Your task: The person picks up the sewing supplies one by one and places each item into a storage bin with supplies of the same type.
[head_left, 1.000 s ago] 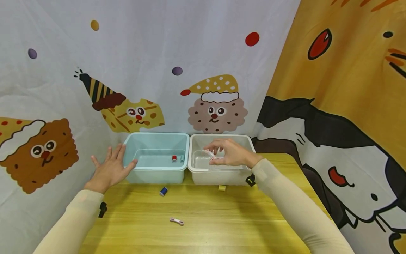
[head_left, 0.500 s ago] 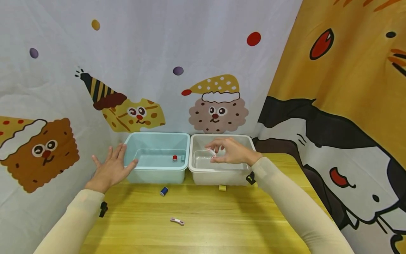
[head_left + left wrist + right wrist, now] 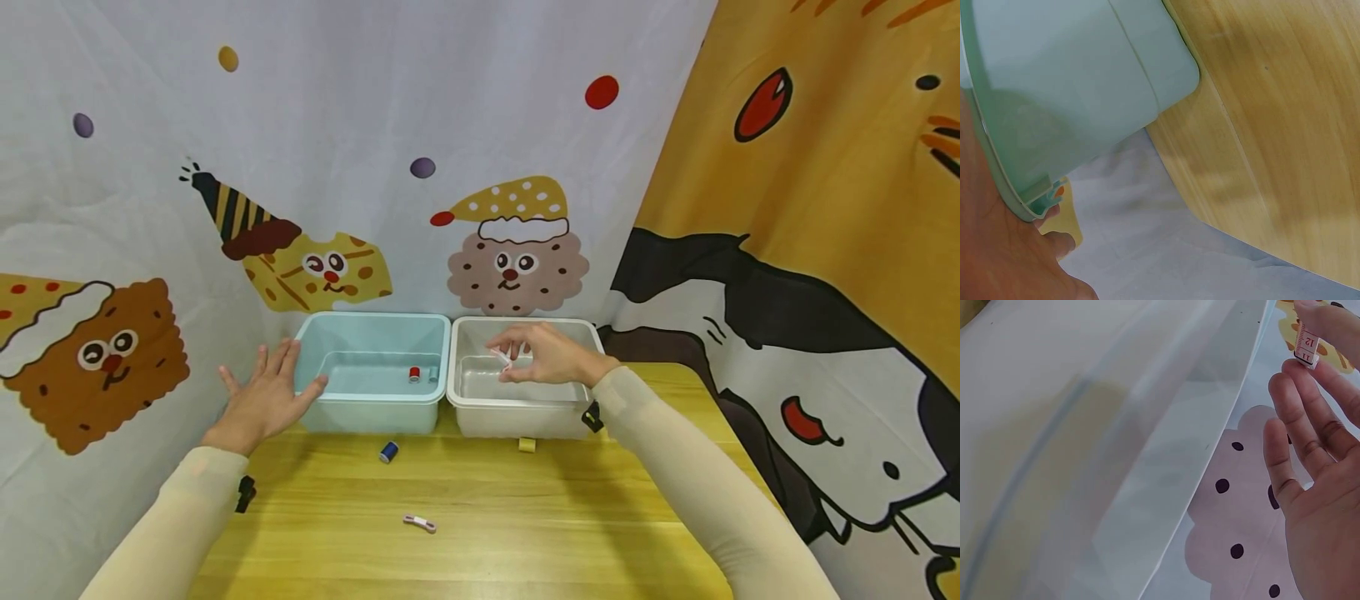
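Note:
My right hand [image 3: 546, 357] is over the white bin [image 3: 517, 421], pinching a short white measuring tape [image 3: 501, 358] between thumb and fingertips. Red markings and numbers show on the tape in the right wrist view. My left hand [image 3: 262, 404] has its fingers spread at the left end of the light blue bin [image 3: 367, 417], right at the rim. Inside the blue bin lie a red thread spool [image 3: 414, 374] and a pale blue spool [image 3: 433, 374].
On the wooden table [image 3: 480, 558], a dark blue spool [image 3: 388, 452] lies before the blue bin. A yellow spool [image 3: 527, 446] sits against the white bin's front. Nearer is a small pinkish bundle [image 3: 419, 523] with a white band. A printed curtain [image 3: 337, 125] hangs behind.
The measuring tape has tilted and bent slightly between the right fingers, which have shifted a little. The left hand keeps its place at the blue bin.

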Tool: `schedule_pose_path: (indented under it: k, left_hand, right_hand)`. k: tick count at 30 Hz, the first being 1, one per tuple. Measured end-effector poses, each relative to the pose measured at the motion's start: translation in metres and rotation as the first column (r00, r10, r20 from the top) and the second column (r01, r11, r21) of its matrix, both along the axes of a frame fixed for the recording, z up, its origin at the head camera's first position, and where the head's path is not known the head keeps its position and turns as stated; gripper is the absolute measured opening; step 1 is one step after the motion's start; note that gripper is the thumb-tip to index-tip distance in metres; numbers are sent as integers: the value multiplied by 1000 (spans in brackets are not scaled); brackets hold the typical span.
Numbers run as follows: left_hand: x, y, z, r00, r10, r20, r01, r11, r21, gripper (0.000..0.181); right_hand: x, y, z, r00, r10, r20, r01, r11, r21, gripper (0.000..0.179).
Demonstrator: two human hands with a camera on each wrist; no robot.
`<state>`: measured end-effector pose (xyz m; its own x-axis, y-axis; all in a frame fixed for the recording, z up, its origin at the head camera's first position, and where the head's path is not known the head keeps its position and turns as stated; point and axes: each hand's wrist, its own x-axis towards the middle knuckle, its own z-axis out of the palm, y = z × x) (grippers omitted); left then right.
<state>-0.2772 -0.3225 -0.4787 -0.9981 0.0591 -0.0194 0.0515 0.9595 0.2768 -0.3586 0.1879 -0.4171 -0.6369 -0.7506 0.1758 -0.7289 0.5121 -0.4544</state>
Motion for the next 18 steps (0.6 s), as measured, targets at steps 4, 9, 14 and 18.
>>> schedule_pose_path:
  k: [4,9,14,18]
  left_hand:
    - [0,0,1,1000,-1,0,1,1000,2,118]
    - [1,0,1,1000,-5,1,5,1000,2,118]
    - [0,-1,0,1000,-4,-2,4,1000,0,118]
    - [1,1,1,1000,-1,-4,1,1000,-6,118]
  right_hand:
    - [-2,0,0,1000,-4,10,4,1000,6,55]
    - [-6,0,-1,999,-12,35,11,1000,25,55]
    - [-11,1,-1,999,-19,32,18,999,37,56]
    - [-15,1,0,1000,-26,2,26,998,59,56]
